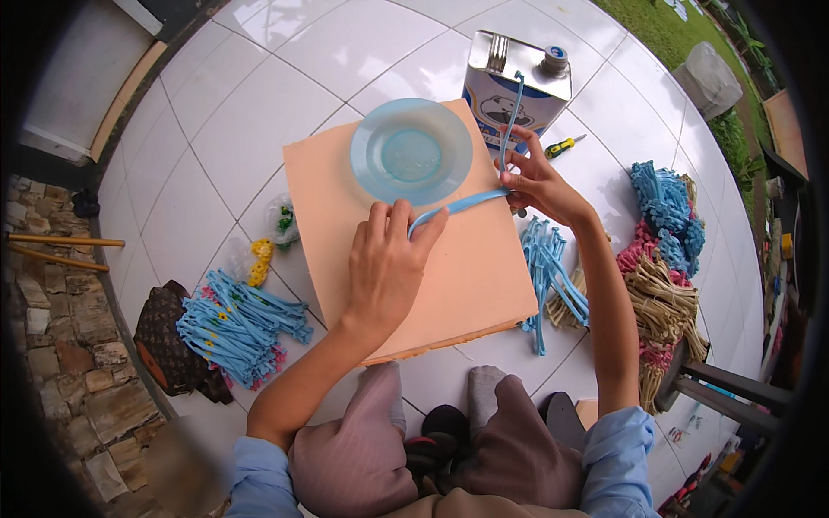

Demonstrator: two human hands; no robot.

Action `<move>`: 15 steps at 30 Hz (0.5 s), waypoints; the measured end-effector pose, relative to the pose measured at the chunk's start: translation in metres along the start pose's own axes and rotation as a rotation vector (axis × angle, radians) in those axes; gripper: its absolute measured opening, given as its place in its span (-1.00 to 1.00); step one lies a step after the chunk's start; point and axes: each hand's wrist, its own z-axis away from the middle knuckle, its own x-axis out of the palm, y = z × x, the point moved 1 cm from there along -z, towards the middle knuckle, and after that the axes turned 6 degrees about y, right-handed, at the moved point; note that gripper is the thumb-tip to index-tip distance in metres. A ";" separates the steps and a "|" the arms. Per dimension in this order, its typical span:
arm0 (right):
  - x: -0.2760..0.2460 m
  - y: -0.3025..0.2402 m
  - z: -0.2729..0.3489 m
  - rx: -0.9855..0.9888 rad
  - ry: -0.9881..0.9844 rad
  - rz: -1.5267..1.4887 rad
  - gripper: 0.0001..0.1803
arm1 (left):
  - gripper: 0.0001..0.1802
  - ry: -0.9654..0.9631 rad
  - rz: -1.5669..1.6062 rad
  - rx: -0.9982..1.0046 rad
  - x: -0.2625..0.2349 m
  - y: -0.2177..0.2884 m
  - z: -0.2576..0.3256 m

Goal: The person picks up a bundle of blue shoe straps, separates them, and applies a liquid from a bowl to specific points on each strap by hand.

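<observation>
Above a peach-coloured board (449, 293), a light blue strap (471, 202) is stretched between my two hands. My left hand (380, 259) is closed on its left end, pinching it between thumb and fingertips. Farther right, my right hand (540, 183) is closed around the strap, and a thinner length rises from the fingers to a knotted tip. Just beyond my left fingertips, a translucent pale blue bowl (367, 164) rests on the board. Several loose blue straps (544, 259) lie to the right of the board, below my right forearm.
A metal can (518, 86) and a yellow-black screwdriver (563, 147) are beyond the board. To the left lie bundled blue straps (237, 324), yellow pieces (260, 261) and a brown bag (164, 324). Blue, pink and beige bundles (661, 285) are piled right, near a dark stool (725, 388).
</observation>
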 end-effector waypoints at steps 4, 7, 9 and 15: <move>0.002 -0.006 0.002 -0.046 -0.040 0.066 -0.33 | -0.57 -0.048 -0.151 0.176 -0.014 0.006 -0.005; 0.002 -0.006 0.004 -0.078 -0.055 0.101 -0.36 | -0.51 -0.188 -0.177 0.234 -0.017 0.014 -0.011; 0.005 -0.002 0.004 -0.115 -0.014 0.057 -0.38 | -0.46 -0.254 -0.182 0.245 -0.020 0.018 -0.014; 0.020 0.008 0.018 -0.234 0.095 0.067 -0.53 | -0.52 -0.277 -0.100 0.134 -0.018 0.024 -0.021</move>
